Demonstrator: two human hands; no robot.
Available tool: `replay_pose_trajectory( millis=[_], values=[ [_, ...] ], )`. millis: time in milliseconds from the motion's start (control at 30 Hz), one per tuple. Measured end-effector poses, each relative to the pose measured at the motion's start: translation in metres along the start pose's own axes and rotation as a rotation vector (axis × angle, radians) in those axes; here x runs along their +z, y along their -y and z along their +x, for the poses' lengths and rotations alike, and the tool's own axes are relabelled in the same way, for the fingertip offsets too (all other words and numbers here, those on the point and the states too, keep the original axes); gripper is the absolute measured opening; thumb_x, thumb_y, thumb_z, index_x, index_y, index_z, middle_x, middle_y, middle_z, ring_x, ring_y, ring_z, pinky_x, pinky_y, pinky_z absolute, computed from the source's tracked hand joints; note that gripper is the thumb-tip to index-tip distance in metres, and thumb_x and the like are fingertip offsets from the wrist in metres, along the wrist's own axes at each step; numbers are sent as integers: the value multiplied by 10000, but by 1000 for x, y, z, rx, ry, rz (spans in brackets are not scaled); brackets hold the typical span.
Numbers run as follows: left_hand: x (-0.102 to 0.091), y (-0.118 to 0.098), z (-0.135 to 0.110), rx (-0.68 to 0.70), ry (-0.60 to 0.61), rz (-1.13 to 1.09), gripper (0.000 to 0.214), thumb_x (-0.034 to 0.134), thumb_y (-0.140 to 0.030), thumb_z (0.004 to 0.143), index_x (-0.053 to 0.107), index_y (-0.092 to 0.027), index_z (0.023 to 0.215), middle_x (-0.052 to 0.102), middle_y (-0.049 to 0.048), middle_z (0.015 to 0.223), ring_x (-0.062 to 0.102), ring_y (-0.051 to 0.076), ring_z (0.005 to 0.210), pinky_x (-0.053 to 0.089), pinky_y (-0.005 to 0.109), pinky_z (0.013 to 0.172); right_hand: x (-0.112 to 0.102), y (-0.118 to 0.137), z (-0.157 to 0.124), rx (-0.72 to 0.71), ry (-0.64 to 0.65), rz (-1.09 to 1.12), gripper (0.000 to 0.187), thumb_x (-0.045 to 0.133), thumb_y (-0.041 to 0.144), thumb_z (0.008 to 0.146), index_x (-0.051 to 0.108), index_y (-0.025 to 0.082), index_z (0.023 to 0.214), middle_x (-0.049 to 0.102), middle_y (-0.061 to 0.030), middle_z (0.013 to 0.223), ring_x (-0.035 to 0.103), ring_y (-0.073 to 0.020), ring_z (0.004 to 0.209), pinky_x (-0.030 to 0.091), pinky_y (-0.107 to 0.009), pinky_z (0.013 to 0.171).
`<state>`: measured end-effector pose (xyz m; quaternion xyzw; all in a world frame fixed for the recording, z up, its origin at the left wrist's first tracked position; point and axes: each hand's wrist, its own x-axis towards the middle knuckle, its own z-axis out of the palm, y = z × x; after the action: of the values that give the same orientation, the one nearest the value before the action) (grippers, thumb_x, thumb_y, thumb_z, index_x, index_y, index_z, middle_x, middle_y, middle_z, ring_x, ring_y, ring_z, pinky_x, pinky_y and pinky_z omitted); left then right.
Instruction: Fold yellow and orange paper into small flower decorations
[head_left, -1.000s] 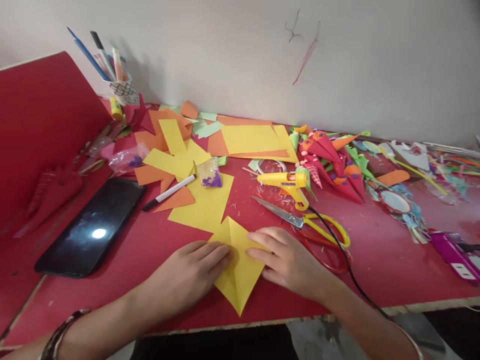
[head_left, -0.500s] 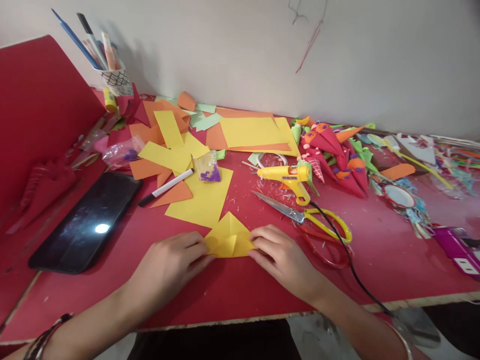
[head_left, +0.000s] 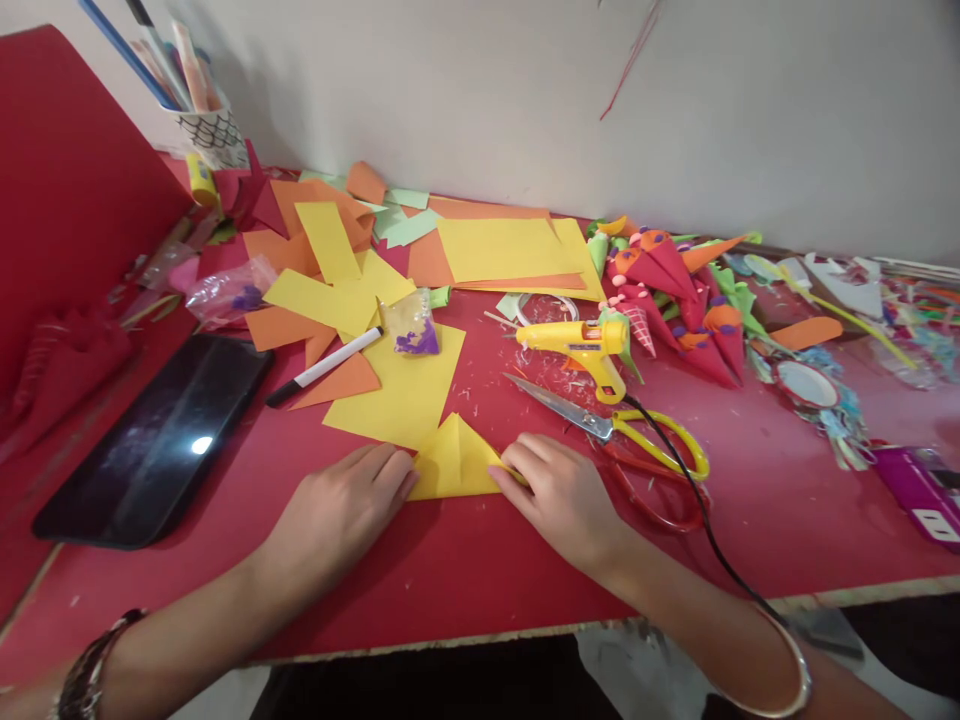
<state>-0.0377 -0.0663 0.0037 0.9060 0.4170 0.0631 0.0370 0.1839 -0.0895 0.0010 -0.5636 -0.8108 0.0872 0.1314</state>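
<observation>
A small folded yellow paper triangle (head_left: 454,462) lies flat on the red table (head_left: 465,570) near its front edge. My left hand (head_left: 341,510) rests palm down at the triangle's left corner, fingers stretched out and pressing the fold. My right hand (head_left: 559,492) lies at the right corner, fingertips pressing the paper's edge down. Neither hand holds anything off the table.
Yellow-handled scissors (head_left: 622,432) and a yellow glue gun (head_left: 581,345) with a black cord lie right of my hands. A black phone (head_left: 154,440) sits left. Yellow and orange sheets (head_left: 405,385), a marker (head_left: 322,366), paper cones (head_left: 675,300) and a pen cup (head_left: 206,135) crowd the back.
The long lower point of the yellow paper was folded up, leaving a small flat triangle. Both hands slid outward to its corners and press it down. The view tilted slightly.
</observation>
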Motion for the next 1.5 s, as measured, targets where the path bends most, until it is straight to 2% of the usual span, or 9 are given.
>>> replay_pose_trajectory(
  millis=[233,433,633,733,833,1000,1233,1333,1500],
  values=[
    [-4,-1,3,-14,89,28,245,310,-167,869,441,-174,662,500,-4,576,486,142,496,211,238,423,0,1,3,13,-27,-63,259,410,254,865,499,164,639,509,6,602,445,-99,538,276,-229,514],
    [-2,0,7,-42,39,102,272,316,-197,872,429,-178,625,466,-14,512,444,138,441,149,249,424,2,-1,8,40,-10,-68,254,429,272,856,498,168,635,528,10,589,477,-105,548,267,-234,504],
    [-1,5,6,7,47,61,259,315,-234,882,493,-164,707,514,-4,543,474,138,475,233,236,435,2,-1,9,56,3,-71,254,434,268,849,487,169,621,524,11,578,475,-102,538,263,-233,498],
    [2,16,6,124,43,14,257,307,-257,893,529,-165,984,590,28,713,535,145,606,342,235,515,2,0,10,61,21,-75,245,446,256,840,482,170,614,523,13,574,477,-102,540,262,-232,499],
    [2,33,11,301,73,31,349,364,-296,882,416,-288,1227,569,59,1039,538,184,857,390,290,704,1,0,11,65,38,-84,225,465,251,830,482,170,621,533,13,588,490,-107,559,264,-233,507],
    [-3,58,27,502,181,3,517,447,-435,832,278,-370,1317,323,-4,1386,405,243,1106,285,356,915,0,1,11,75,66,-94,219,454,255,838,488,172,638,549,9,609,505,-113,578,263,-234,512],
    [-22,67,44,535,382,-180,595,515,-396,797,235,-403,1322,283,-26,1411,328,225,1222,222,336,986,-1,1,13,53,88,-128,202,438,251,845,516,171,676,558,-4,625,501,-121,571,274,-240,497],
    [-26,65,45,496,426,-223,597,546,-379,775,272,-418,1303,278,-27,1413,325,236,1225,217,360,996,-5,1,13,-60,-15,-223,153,421,211,852,553,153,906,588,-47,729,513,-156,656,327,-263,552],
    [-24,65,44,485,420,-217,635,589,-358,744,284,-416,1298,258,-18,1422,317,255,1227,224,390,993,-10,17,12,-584,-26,-240,338,321,138,880,450,218,1182,582,-60,926,484,-170,788,365,-323,717]
  ],
)
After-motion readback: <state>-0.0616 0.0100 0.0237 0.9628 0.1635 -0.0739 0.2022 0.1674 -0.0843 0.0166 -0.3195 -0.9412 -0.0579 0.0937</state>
